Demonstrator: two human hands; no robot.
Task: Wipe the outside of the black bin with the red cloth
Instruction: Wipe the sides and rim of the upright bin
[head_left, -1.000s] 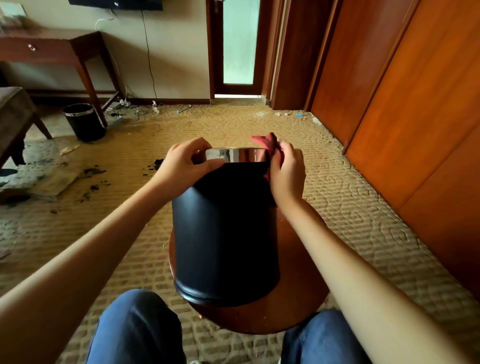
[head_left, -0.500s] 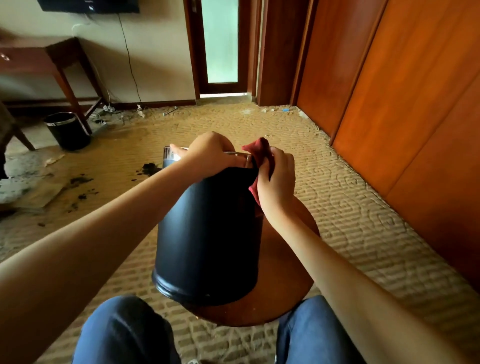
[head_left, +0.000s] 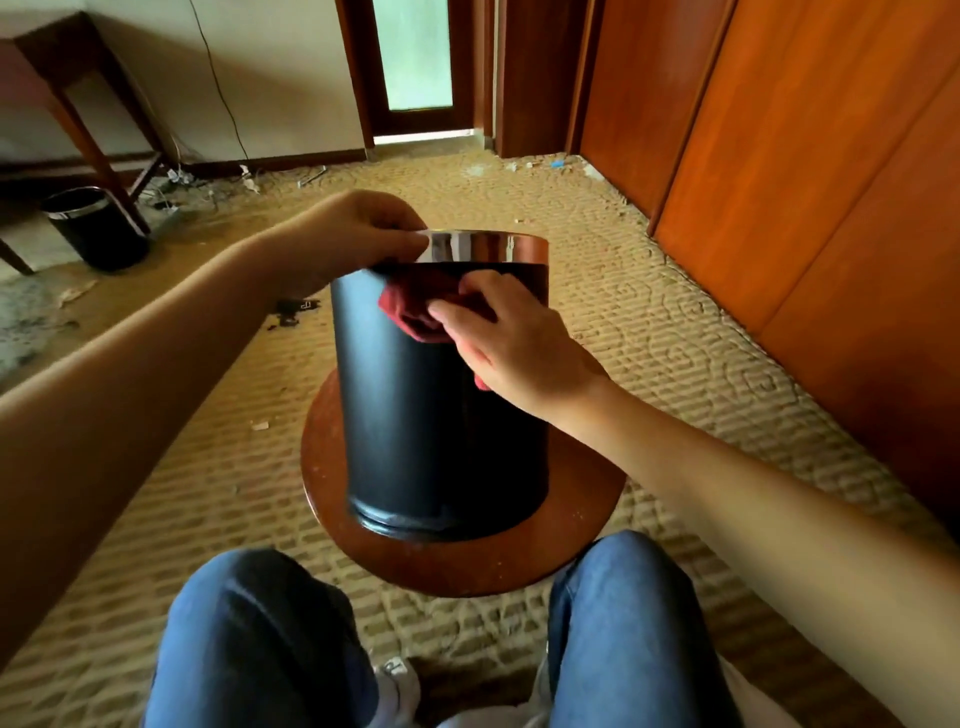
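A black bin (head_left: 441, 431) with a shiny metal rim stands upright on a small round wooden table (head_left: 467, 561) in front of my knees. My left hand (head_left: 353, 234) grips the rim at its left side. My right hand (head_left: 509, 338) presses the red cloth (head_left: 421, 306) against the upper front of the bin's outer wall, just under the rim. Most of the cloth shows to the left of my fingers; a small corner peeks out below my palm.
A second black bin (head_left: 96, 228) stands on the floor at the far left beside a wooden desk leg (head_left: 104, 156). Orange wooden wardrobe doors (head_left: 805, 182) line the right side. Patterned carpet with scattered debris and dark stains (head_left: 288, 312) surrounds the table.
My right hand moved with the cloth from the bin's right rim round to the upper front wall. The bin turned upright from a tilt. My left hand stayed on the rim.
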